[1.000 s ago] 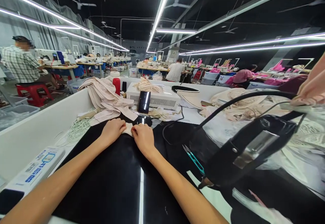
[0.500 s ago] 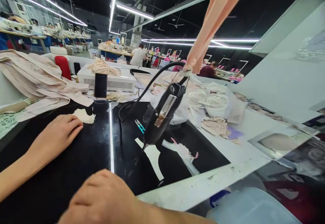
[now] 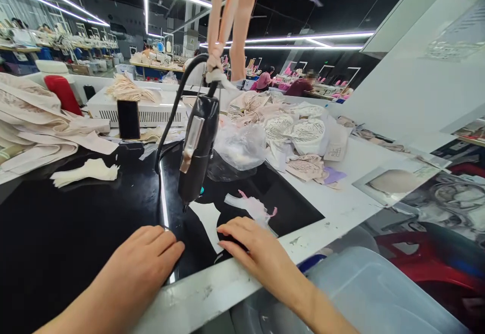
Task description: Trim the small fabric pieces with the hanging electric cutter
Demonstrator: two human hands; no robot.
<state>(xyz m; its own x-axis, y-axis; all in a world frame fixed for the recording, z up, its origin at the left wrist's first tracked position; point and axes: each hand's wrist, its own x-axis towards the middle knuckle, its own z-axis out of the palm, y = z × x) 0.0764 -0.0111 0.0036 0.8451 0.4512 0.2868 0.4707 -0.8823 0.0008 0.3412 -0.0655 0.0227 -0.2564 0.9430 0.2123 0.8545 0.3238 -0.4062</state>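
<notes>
A black pen-like handheld tool [image 3: 199, 147] hangs above the table, its tip pointing down over a curved white fabric piece [image 3: 209, 220] on the black board. My right hand [image 3: 252, 243] is open at the right edge of this piece, thumb and fingers apart; whether it touches the cloth I cannot tell. Left of the piece, my left hand [image 3: 147, 253] rests on the board with loosely bent fingers and nothing visible in it. A small stack of cream fabric pieces [image 3: 87, 171] lies farther back. Behind the tool the snips show only a bit of turquoise handle [image 3: 202, 190].
A sheer scrap with pink trim [image 3: 253, 207] lies right of the white piece. Behind are a plastic bag [image 3: 240, 144], lace cups [image 3: 308, 129], a phone [image 3: 129, 119] against a white box [image 3: 162, 114], and draped fabric [image 3: 41, 114]. A plastic bin [image 3: 379, 288] stands below the table edge.
My left hand has come from the cream stack to near the white piece. My right hand has swung right to that piece's edge, its thumb and fingers now apart. The view has shifted.
</notes>
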